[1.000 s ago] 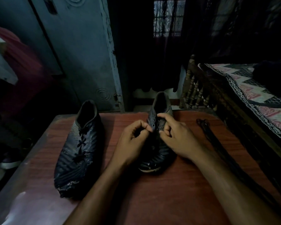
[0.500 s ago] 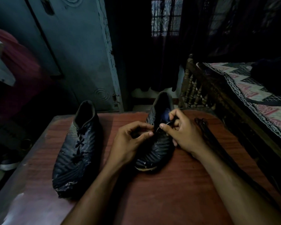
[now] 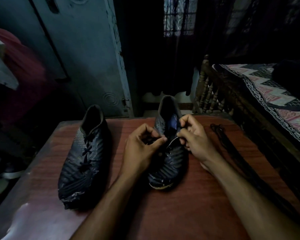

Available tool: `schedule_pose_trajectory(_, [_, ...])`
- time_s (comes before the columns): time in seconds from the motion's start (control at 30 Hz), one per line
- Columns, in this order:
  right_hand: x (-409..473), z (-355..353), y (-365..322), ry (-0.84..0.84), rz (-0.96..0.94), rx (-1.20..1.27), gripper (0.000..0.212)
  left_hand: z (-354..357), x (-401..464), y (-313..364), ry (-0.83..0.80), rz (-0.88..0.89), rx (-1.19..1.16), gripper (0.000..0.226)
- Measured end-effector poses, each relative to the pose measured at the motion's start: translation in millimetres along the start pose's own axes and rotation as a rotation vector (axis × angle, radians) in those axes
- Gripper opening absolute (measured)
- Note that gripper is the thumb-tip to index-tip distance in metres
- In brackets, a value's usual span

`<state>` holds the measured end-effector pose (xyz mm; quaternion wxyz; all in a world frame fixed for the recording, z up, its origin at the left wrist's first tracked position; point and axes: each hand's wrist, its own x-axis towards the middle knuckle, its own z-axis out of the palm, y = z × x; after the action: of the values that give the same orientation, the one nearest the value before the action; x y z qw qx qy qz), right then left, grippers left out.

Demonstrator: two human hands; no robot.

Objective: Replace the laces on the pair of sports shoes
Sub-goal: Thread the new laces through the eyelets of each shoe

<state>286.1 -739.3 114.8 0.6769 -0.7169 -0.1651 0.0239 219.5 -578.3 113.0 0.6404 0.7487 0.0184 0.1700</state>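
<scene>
Two dark sports shoes stand on a reddish wooden table (image 3: pixel 189 213), toes toward me. The left shoe (image 3: pixel 84 158) is laced with a dark lace. Both hands work on the right shoe (image 3: pixel 170 163). My left hand (image 3: pixel 142 149) pinches the lace at the shoe's left eyelet side. My right hand (image 3: pixel 196 139) pinches a thin lace end (image 3: pixel 172 142) at the right eyelet side, beside the blue tongue (image 3: pixel 172 123). A loose dark lace (image 3: pixel 232 153) lies stretched along the table's right side.
A bed with a patterned cover (image 3: pixel 270 96) and a wooden railing (image 3: pixel 213 94) stands close on the right. A grey door (image 3: pixel 87 58) is behind the table. Clothes (image 3: pixel 16 66) hang at the left, and other footwear (image 3: pixel 5 174) lies on the floor below.
My right hand has shifted from the middle of the shoe toward its right eyelet side and drawn out a thin lace end. My left hand has stayed put.
</scene>
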Motion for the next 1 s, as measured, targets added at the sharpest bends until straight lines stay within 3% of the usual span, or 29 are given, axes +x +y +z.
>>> schedule_pose_trajectory(0.33, [-1.2, 2.5, 3.3, -0.017, -0.038, -0.073, 0.029, -2.3, 5.0, -6.5, -0.17, 0.112, 0.235, 0.034])
schedule_pose_trajectory(0.47, [-1.9, 2.7, 0.5, -0.046, -0.031, -0.106, 0.015, -2.0, 7.7, -10.2, -0.152, 0.138, 0.295, 0.034])
schedule_pose_trajectory(0.6, [-1.6, 2.0, 0.1, -0.064, -0.03, -0.134, 0.015, -0.6, 8.0, -14.4, -0.138, 0.132, 0.268, 0.035])
schedule_pose_trajectory(0.77, [-3.1, -3.5, -1.3, -0.129, -0.053, -0.111, 0.022, -4.4, 9.9, -11.9, -0.21, 0.063, 0.105, 0.024])
schedule_pose_trajectory(0.87, [-3.3, -8.3, 0.7, -0.188, -0.067, -0.089, 0.039, -9.5, 11.8, -11.6, -0.281, -0.014, 0.03, 0.024])
schedule_pose_trajectory(0.93, [-3.0, -10.1, 3.5, -0.176, -0.071, -0.087, 0.051, -9.7, 11.3, -8.8, -0.275, -0.052, 0.026, 0.021])
schedule_pose_trajectory(1.0, [-2.6, -10.6, 5.1, -0.155, -0.081, -0.085, 0.05, -7.4, 10.0, -6.1, -0.232, -0.06, 0.065, 0.017])
